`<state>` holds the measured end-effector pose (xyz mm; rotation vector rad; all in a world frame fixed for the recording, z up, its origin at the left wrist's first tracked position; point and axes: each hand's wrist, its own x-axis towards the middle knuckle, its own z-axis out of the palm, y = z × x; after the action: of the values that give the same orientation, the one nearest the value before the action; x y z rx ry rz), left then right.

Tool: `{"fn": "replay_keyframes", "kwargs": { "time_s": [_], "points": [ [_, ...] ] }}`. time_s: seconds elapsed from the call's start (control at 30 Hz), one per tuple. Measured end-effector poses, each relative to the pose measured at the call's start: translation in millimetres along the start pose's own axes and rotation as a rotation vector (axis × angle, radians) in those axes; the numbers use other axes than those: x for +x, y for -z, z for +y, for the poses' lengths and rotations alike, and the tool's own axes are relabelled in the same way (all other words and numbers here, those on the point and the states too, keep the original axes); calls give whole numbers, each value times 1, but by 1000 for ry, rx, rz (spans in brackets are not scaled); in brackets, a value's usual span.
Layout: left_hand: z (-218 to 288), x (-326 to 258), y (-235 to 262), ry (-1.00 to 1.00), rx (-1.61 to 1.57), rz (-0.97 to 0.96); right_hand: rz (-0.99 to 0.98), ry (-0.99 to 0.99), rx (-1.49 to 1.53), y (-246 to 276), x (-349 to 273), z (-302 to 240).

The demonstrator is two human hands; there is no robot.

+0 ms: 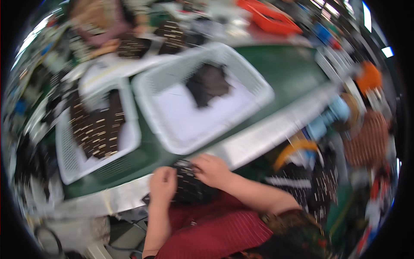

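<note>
My left hand (163, 184) and my right hand (211, 169) both grip a small black piece with pale markings (186, 183) at the near edge of the green table (284, 73). The piece lies between the two hands, over my red-striped lap. The picture is blurred, so the piece's detail is unclear. Just beyond my hands stands a white basket (241, 71) with a few dark pieces (208, 84) lying on its pale floor. To its left a second white basket (69, 155) holds a pile of dark pieces with light marks (97, 127).
A metal strip (258, 138) runs along the table's near edge. A red tray (269, 18) sits at the far side. More dark pieces lie at the back left (142, 43). Blue and orange objects and brown bundles (366, 138) crowd the right side.
</note>
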<state>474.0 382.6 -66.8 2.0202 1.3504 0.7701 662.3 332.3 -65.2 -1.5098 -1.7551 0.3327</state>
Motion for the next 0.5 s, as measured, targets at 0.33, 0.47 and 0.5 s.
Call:
{"fn": "replay_keyframes", "kwargs": {
  "time_s": [0.33,0.47,0.5],
  "points": [
    [-14,-1,-4,-69,-87,-40,130,20,33,-8,-12,7],
    [-14,-2,-2,-52,-73,-29,111,24,23,-9,-13,8],
    [-14,-2,-1,-39,-77,-26,112,26,19,-8,-11,7]
  ]
}}
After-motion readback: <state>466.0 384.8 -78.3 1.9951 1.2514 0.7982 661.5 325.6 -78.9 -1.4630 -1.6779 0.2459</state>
